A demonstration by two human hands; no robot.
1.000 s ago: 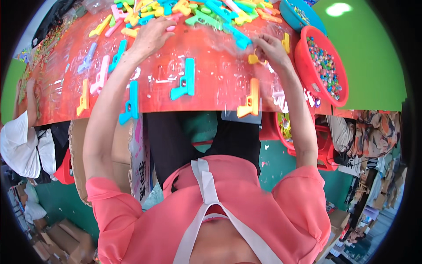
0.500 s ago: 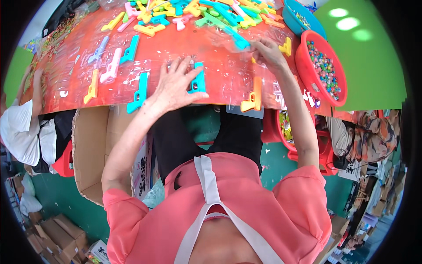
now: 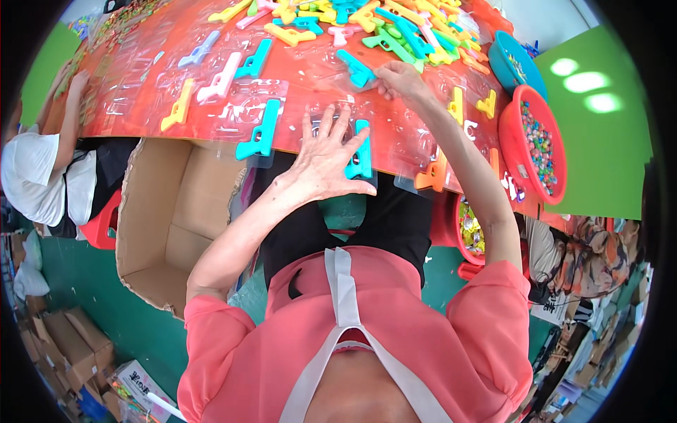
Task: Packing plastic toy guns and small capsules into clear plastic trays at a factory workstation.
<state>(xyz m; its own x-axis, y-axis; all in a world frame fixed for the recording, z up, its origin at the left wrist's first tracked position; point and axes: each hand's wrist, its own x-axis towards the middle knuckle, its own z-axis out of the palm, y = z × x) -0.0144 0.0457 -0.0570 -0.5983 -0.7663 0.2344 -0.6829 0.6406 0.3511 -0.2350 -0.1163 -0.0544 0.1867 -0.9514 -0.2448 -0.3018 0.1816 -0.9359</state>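
My left hand (image 3: 326, 158) lies palm down at the table's near edge, fingers spread over a clear plastic tray. Beside its thumb and index finger is a teal toy gun (image 3: 362, 151). Farther off to the right, my right hand (image 3: 400, 80) pinches the near end of a blue toy gun (image 3: 355, 69); clear plastic shows around that gun. Another teal toy gun (image 3: 262, 131) lies left of my left hand on a clear tray, and an orange toy gun (image 3: 431, 172) rests at the edge under my right forearm.
A heap of colourful toy guns (image 3: 395, 39) covers the far table. At right stand a red basin (image 3: 513, 134) of small shiny balls and a blue basin (image 3: 499, 60). An open cardboard box (image 3: 151, 211) stands below the table's left edge. Another person's arm (image 3: 72, 106) is at far left.
The whole view has shifted, with the table contents lower and to the right. My right hand has brought the blue toy gun away from the heap. My left hand stays spread by the teal gun.
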